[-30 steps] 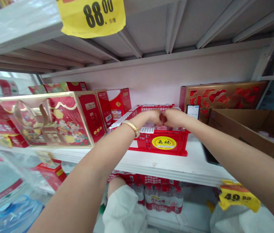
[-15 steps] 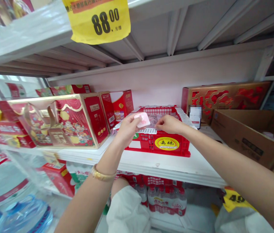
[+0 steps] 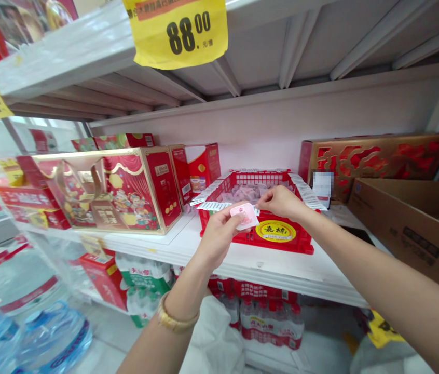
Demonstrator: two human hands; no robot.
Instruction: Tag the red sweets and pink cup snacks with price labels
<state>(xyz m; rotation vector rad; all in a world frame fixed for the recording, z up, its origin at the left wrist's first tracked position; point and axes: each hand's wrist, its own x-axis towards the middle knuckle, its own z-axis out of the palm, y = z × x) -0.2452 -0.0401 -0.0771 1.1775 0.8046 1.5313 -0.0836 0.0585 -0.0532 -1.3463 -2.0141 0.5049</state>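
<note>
Here, left hand pinches small pink pack, thumb on top, grip closed, at front of red crate. Right hand hovers over crate's front rim, fingertips nearly together; cannot tell if they hold anything. Wrapped pieces lie inside crate. Phone stands right of crate, open carton farther right.
</note>
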